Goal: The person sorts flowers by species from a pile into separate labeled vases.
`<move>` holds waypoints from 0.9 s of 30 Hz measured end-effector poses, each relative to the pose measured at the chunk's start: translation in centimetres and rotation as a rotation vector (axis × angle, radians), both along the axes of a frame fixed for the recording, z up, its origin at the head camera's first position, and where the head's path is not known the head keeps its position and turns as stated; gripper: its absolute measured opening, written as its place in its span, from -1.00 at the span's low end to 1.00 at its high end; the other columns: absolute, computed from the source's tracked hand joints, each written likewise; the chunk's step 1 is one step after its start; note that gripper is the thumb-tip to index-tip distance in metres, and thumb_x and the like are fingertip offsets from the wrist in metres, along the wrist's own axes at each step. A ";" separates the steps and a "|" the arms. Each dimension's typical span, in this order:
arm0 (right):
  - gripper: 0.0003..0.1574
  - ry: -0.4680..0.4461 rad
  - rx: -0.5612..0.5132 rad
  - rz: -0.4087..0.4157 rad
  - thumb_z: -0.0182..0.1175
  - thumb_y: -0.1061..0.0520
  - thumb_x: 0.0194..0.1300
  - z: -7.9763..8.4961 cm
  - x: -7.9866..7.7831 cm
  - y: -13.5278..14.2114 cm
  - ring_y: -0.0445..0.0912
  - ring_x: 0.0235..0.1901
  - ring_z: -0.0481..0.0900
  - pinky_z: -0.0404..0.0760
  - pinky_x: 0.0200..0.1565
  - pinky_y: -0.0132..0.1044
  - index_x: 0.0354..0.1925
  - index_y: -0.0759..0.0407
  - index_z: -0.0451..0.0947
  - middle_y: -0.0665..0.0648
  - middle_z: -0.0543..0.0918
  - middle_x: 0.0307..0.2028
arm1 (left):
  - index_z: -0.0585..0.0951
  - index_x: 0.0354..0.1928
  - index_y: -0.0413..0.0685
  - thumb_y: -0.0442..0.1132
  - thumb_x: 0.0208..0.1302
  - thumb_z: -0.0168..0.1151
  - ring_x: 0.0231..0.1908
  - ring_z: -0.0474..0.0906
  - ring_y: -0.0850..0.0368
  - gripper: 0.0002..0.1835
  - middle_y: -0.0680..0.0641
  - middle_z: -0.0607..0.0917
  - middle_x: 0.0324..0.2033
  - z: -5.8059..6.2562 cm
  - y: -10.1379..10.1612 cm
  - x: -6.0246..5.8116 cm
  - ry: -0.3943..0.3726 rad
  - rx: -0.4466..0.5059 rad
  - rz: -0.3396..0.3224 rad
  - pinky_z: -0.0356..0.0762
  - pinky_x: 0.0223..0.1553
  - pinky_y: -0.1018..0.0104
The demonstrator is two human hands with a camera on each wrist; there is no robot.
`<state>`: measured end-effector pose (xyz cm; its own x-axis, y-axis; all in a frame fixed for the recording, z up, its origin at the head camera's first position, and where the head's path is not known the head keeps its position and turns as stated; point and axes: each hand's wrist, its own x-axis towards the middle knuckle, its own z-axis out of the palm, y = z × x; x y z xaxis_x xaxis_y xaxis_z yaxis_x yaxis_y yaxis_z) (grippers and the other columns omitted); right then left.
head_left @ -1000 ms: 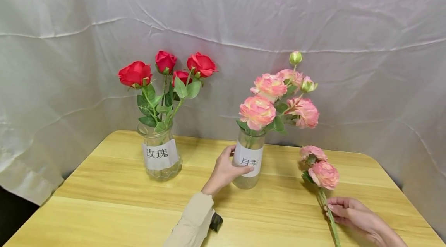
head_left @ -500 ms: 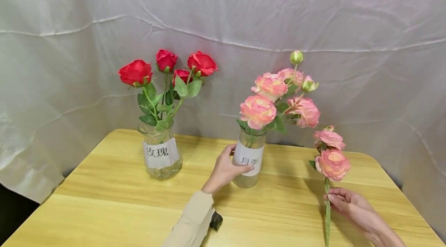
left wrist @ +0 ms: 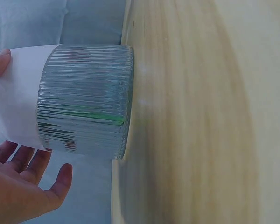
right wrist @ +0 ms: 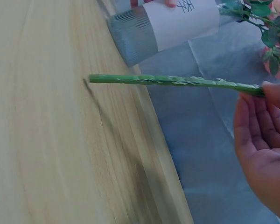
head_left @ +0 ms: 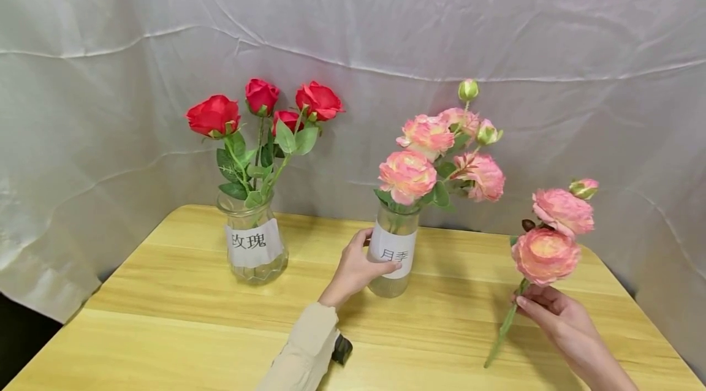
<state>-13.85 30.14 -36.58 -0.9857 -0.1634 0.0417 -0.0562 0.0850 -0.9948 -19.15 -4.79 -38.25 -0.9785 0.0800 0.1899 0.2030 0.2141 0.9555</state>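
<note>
My left hand [head_left: 355,269] holds a ribbed glass vase [head_left: 389,287] by its sides, thumb over the white paper label [head_left: 405,244]. The vase stands upright on the table with several pink flowers [head_left: 408,176] in it. Over the table's right side, my right hand [head_left: 570,326] pinches the green stem of a pink flower [head_left: 546,256] with two blooms and a bud. The blooms are up, and the stem [right wrist: 163,80] slants down to the left. Whether its lower end touches the table, I cannot tell. In the left wrist view, the little finger stands off the glass.
A second glass vase [head_left: 259,274], labelled and holding several red roses [head_left: 214,116], stands at the left on the wooden table [head_left: 182,342]. Grey cloth [head_left: 353,17] hangs just behind the table's back edge. A small black object [head_left: 342,350] shows by the left sleeve.
My right hand has lifted the pink flower and turned it upright; its blooms have moved up and to the right. My left hand and the vase have stayed in place.
</note>
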 end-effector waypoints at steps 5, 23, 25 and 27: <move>-0.86 0.074 -0.024 -0.061 0.08 0.40 0.37 0.3 0.3 -0.5 -0.24 -0.21 0.65 0.58 -0.17 -0.42 -0.22 0.29 0.58 -0.01 0.69 -0.27 | 0.34 0.29 -0.20 -0.14 -0.05 0.54 0.09 0.42 -0.08 -0.14 -0.13 0.52 0.07 0.0 0.1 0.0 -0.004 -0.003 0.002 0.35 0.12 -0.06; -0.85 0.188 0.041 -0.170 0.13 0.26 0.39 0.7 0.8 -1.4 -0.25 -0.27 0.66 0.58 -0.20 -0.47 -0.22 0.37 0.57 -0.06 0.72 -0.28 | 0.34 0.29 -0.22 -0.15 -0.04 0.54 0.08 0.42 -0.08 -0.15 -0.14 0.52 0.06 0.0 0.0 0.0 0.003 0.002 -0.002 0.35 0.11 -0.06; -0.83 0.193 0.082 -0.185 0.14 0.22 0.40 1.1 0.9 -1.6 -0.28 -0.27 0.65 0.56 -0.20 -0.50 -0.20 0.35 0.58 -0.10 0.71 -0.28 | 0.33 0.29 -0.22 -0.15 -0.04 0.54 0.08 0.42 -0.08 -0.14 -0.14 0.52 0.06 0.0 0.0 0.0 0.001 0.002 -0.003 0.35 0.11 -0.06; -0.82 0.207 0.104 -0.205 0.14 0.22 0.40 1.5 0.9 -1.9 -0.29 -0.27 0.64 0.53 -0.19 -0.54 -0.18 0.35 0.59 -0.11 0.71 -0.29 | 0.33 0.30 -0.22 -0.14 -0.04 0.54 0.09 0.42 -0.08 -0.14 -0.14 0.52 0.07 0.1 0.0 0.1 -0.003 0.005 -0.002 0.35 0.11 -0.05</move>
